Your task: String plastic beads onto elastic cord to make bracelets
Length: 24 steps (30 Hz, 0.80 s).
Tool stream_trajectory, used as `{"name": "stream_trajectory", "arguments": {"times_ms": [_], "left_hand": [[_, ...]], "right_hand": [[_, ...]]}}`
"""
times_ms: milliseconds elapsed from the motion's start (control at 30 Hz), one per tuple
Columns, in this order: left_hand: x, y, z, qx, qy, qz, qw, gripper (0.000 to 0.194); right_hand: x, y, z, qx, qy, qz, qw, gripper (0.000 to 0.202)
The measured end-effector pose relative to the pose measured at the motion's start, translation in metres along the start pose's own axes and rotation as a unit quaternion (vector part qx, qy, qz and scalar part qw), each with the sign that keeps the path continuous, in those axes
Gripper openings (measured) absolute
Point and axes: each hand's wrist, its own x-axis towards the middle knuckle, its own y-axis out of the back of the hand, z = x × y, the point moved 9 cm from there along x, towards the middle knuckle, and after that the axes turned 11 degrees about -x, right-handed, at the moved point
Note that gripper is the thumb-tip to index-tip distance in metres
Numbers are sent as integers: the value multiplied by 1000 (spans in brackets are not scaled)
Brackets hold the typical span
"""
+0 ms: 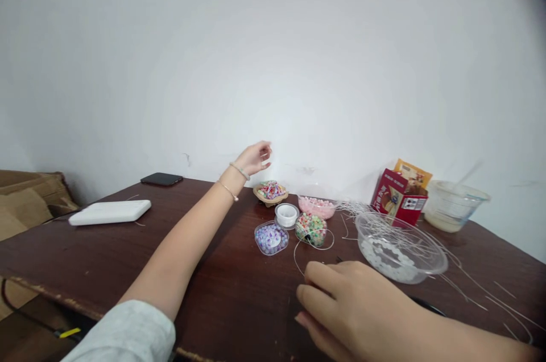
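My left hand (256,157) is raised near the wall, above a small woven basket (271,200) of mixed colourful beads. Its fingers are loosely curled, with the thumb apart from them, and nothing shows between them. Low in front, my right hand (341,305) is closed, its fingertips partly hidden. A thin pale cord (295,256) loops out from its fingers, passing over a tub of red and green beads (311,229). Beside that tub stand purple beads in a clear box (271,238), a white spool (286,216) and a bowl of pink beads (317,207).
A clear bowl (439,265) with white pieces and cords lies right of centre. Behind it are a red box (394,197) and a plastic tub (454,206). Loose cords spread rightward. A white block-shaped device (110,212) and dark phone (161,179) lie left.
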Motion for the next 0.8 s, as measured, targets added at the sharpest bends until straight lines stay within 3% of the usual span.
{"name": "stream_trajectory", "arguments": {"times_ms": [133,233,300,433,500,633,700,800], "left_hand": [[7,24,-4,-41,68,32,996,29],[3,23,2,-21,60,39,997,30],[-4,14,9,3,30,39,999,29],[-23,-12,27,41,-49,29,998,7],[-28,-25,33,47,-62,19,997,10],[-29,-52,35,21,-20,-38,999,40],[-31,-66,34,-17,13,-73,997,36],[-35,-88,31,-92,51,-97,990,26]], "right_hand": [[1,-5,2,15,1,-1,1000,12],[2,-8,1,21,7,-12,1000,13],[3,-8,-1,19,16,-13,1000,12],[3,-6,-1,-1,14,-2,1000,7],[2,-8,1,-1,8,-4,1000,11],[4,-7,18,-14,-29,10,999,19],[10,-2,38,-45,-86,35,995,17],[34,2,71,-90,-171,30,981,37]]}}
